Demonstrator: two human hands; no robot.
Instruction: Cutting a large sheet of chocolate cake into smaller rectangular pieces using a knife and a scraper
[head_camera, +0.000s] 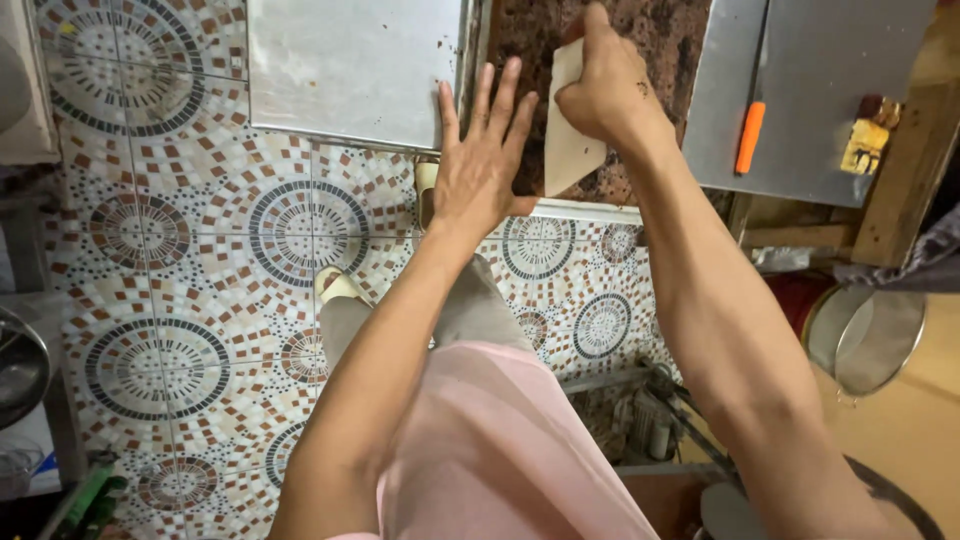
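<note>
Brown stone counter (650, 40): right hand (605, 85) fingers gripping upright white scraper (568, 130), blade edge downward; left hand (482, 165) fingers spread.

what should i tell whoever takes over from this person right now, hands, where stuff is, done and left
Right hand: shut on a cream scraper card, its lower edge at the front of the brown speckled stone counter.
Left hand: open, fingers spread, held flat at the counter's front edge beside the scraper, next to a metal tray.
Nearby: an orange-handled tool lies on a second metal sheet to the right; a round sieve sits lower right.
Done: specks lie near the tray edge; how much of the counter is scraped I cannot tell.
Left: likely gathering whatever the scraper pushes to the edge into the open hand.
</note>
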